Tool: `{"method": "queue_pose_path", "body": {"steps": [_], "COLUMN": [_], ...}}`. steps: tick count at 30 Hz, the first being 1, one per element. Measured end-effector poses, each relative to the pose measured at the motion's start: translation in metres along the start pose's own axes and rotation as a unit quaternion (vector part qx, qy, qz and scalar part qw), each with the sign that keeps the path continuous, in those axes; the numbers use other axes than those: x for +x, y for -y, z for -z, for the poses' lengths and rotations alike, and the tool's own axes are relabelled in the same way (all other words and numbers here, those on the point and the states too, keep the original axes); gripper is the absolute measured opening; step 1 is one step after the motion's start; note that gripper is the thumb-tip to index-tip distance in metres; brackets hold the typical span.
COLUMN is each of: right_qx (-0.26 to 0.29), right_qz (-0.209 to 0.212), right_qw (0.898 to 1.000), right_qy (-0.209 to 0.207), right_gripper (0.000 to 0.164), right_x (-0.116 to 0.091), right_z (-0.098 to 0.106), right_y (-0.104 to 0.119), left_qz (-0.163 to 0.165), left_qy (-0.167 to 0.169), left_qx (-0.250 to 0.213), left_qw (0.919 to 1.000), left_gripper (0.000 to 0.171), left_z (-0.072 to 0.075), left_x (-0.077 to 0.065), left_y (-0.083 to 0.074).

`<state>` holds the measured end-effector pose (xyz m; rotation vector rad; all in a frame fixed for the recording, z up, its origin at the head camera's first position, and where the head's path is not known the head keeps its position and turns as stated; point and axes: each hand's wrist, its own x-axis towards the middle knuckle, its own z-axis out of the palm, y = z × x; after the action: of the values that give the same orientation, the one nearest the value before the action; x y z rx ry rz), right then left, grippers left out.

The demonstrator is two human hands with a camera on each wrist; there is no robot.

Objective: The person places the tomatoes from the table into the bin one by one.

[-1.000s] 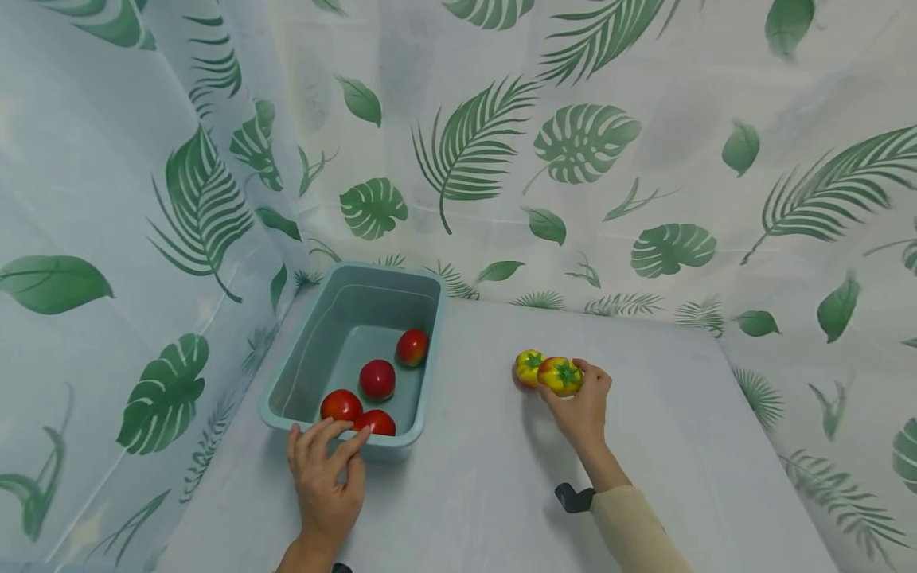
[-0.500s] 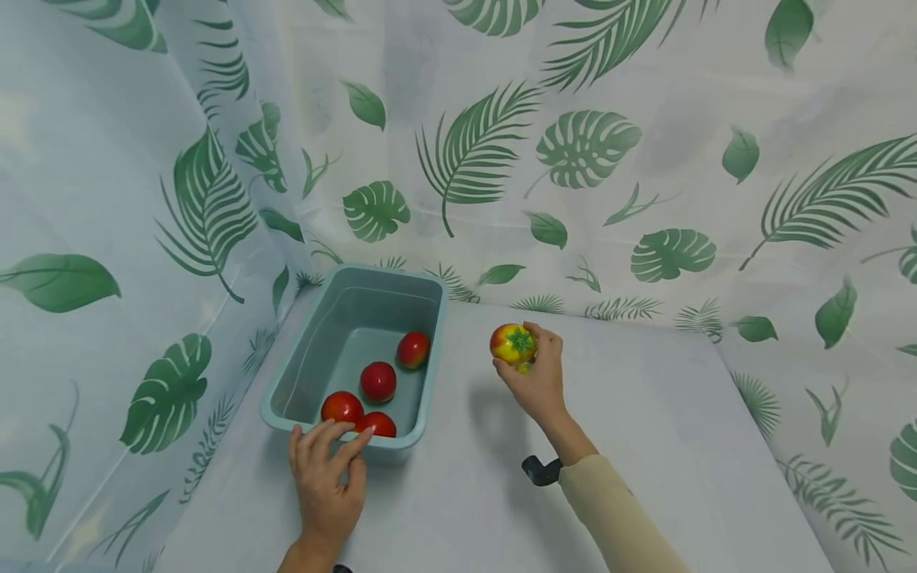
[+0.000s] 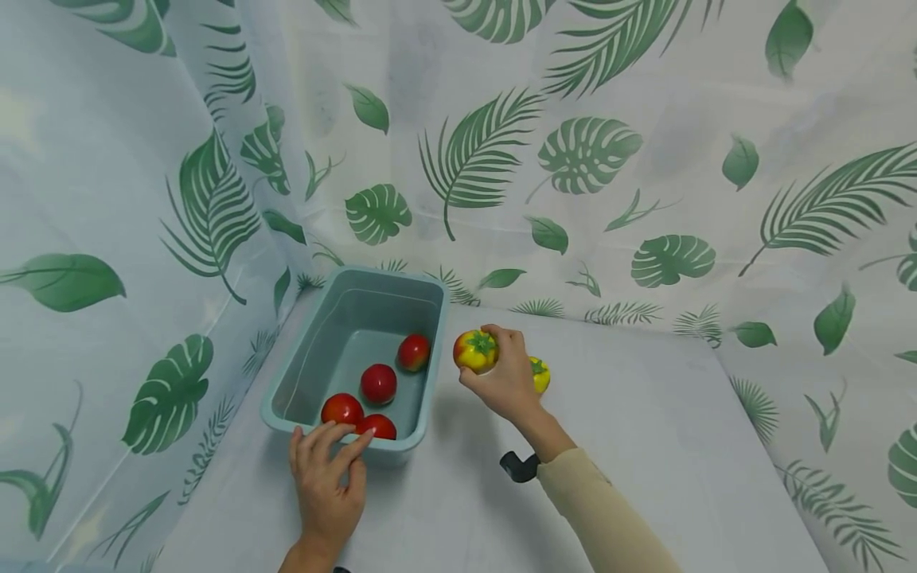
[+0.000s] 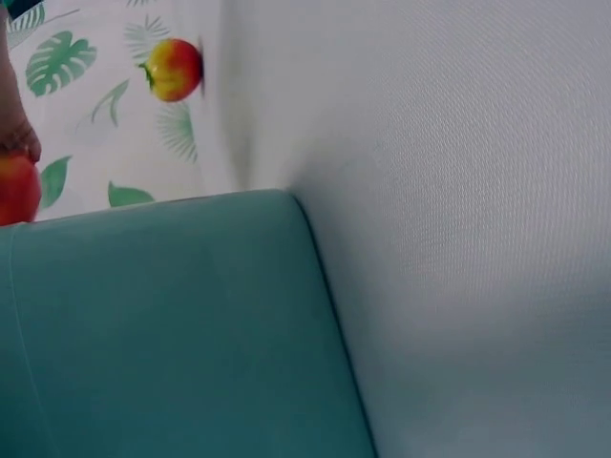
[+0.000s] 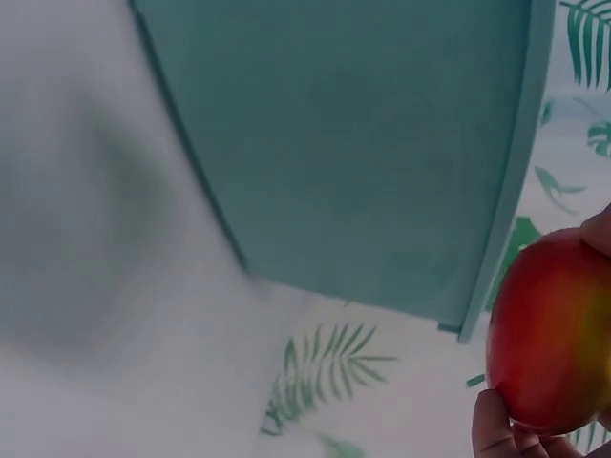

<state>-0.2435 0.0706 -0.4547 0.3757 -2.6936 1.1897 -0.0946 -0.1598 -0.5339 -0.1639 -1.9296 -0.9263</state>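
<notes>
My right hand (image 3: 504, 372) holds a yellow-and-red fruit with a green leafy top (image 3: 476, 351) above the table, just right of the blue-green bin (image 3: 365, 304). In the right wrist view, fingers wrap the held fruit (image 5: 551, 334), its red side showing. A second yellow-and-red fruit (image 3: 540, 376) lies on the table, partly behind that hand; it also appears in the left wrist view (image 4: 175, 70). Several red fruits lie in the bin, among them one in the middle (image 3: 379, 383) and one by the right wall (image 3: 413, 352). My left hand (image 3: 325, 477) rests loosely bent fingers on the bin's near rim.
A white-covered table (image 3: 645, 446) carries everything. White sheeting with green leaf prints (image 3: 501, 72) hangs behind it and along the left. A black wrist device (image 3: 519, 467) sits below my right hand.
The right hand has lifted the fruit off its spot beside the other one and carried it left toward the bin. The left hand stays at the bin's near rim.
</notes>
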Motion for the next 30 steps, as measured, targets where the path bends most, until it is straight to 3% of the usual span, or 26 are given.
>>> {"method": "queue_pose_path", "body": {"steps": [6,11,16,23,30], "right_qx": [0.007,0.047,0.068,0.064,0.066], "right_qz": [0.023,0.032,0.048,0.109,0.126], "right_qw": [1.000,0.998,0.995,0.990,0.988], "right_qy": [0.011,0.028,0.046,0.058,0.068], "right_gripper": [0.069,0.069,0.068,0.070,0.070], "right_x": [0.000,0.002,0.005,0.012,0.018], "right_z": [-0.001,-0.005,-0.016,-0.034,-0.046], "right_y": [0.023,0.038,0.045,0.053,0.061], "left_qz": [-0.001,-0.005,-0.006,-0.002,-0.006], "left_qy": [0.003,0.001,0.001,0.006,0.006], "left_qx": [-0.002,-0.003,-0.002,0.000,0.003], "left_qw": [1.0000,1.0000,1.0000,1.0000,1.0000], "left_gripper": [0.033,0.032,0.032,0.032,0.031], "left_z": [0.000,0.000,0.000,0.001,0.002], "left_x": [0.000,0.000,-0.001,-0.001,0.001], "left_y": [0.000,0.001,0.001,0.001,0.000]}}
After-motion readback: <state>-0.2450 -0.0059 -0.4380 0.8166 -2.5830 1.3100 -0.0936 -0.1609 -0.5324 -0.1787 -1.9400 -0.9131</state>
